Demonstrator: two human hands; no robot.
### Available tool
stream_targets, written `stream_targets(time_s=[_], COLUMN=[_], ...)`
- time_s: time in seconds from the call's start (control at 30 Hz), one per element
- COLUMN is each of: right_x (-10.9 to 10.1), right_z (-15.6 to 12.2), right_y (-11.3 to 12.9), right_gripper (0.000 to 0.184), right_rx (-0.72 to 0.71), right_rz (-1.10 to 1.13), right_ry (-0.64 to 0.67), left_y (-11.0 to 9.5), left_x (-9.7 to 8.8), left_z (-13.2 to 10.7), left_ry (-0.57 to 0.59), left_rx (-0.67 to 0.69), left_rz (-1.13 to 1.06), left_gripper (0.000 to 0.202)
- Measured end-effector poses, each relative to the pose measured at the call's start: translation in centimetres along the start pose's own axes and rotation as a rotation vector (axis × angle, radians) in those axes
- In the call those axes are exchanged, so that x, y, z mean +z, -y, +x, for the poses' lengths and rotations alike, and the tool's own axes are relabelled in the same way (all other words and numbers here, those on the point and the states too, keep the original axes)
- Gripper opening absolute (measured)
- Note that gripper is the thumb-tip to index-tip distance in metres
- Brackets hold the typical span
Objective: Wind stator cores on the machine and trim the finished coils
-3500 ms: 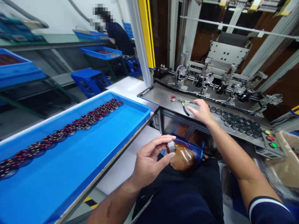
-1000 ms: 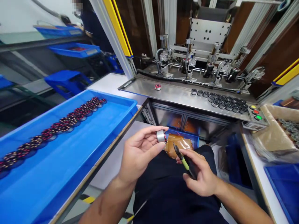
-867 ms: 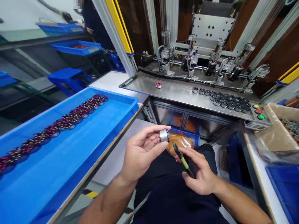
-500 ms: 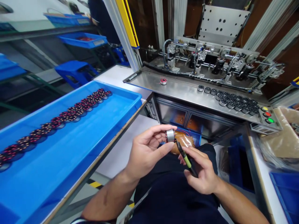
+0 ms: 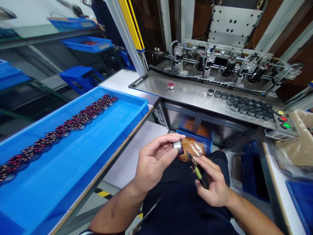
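A small motor stator (image 5: 177, 148), with a silver metal ring and dark red windings, is pinched between the thumb and fingers of my left hand (image 5: 155, 160). My right hand (image 5: 212, 179) grips a pair of wire cutters (image 5: 197, 173) with black and green handles. The cutters' dark jaws point up and left, a little to the right of the stator and apart from it. Whether the jaws are open cannot be made out. Below and behind the stator, a brown plastic-wrapped bundle (image 5: 194, 147) lies in a blue bin (image 5: 208, 145).
On my left, a long blue tray (image 5: 97, 140) holds rows of wound stators (image 5: 61, 130). Ahead, one red-wound stator (image 5: 170, 86) and several black-topped ones (image 5: 246, 106) stand on the machine's metal ledge (image 5: 190, 95). Colored buttons (image 5: 283, 119) sit at its right end. A person (image 5: 105, 19) is in the background.
The cutters have drawn back slightly down and right from the stator. My left hand has tilted the stator, so more of its dark red wound side shows.
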State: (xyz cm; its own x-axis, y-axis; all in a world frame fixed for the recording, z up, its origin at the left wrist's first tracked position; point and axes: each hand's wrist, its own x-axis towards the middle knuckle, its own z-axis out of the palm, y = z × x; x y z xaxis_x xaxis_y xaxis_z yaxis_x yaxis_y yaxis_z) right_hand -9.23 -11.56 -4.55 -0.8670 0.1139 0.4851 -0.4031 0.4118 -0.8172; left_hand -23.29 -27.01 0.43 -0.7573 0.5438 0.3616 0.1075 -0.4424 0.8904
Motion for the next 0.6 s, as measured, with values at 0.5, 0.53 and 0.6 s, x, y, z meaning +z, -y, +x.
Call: stream_targets(time_s=[0.5, 0.53, 0.6], right_x=[0.1, 0.2, 0.2], right_z=[1.7, 1.7, 1.6], right_y=[1.0, 1.0, 0.9], right_gripper=[0.076, 0.075, 0.074], right_rx=[-0.074, -0.076, -0.087], right_rz=[-0.035, -0.033, -0.03], right_ry=[0.013, 0.01, -0.002], left_y=[-0.6, -0.6, -0.7], left_x=[0.1, 0.1, 0.1], left_z=[-0.9, -0.9, -1.0], left_ry=[-0.006, 0.0, 0.008], left_rx=[0.138, 0.142, 0.147], left_rz=[0.196, 0.208, 0.229], left_gripper=[0.026, 0.027, 0.027])
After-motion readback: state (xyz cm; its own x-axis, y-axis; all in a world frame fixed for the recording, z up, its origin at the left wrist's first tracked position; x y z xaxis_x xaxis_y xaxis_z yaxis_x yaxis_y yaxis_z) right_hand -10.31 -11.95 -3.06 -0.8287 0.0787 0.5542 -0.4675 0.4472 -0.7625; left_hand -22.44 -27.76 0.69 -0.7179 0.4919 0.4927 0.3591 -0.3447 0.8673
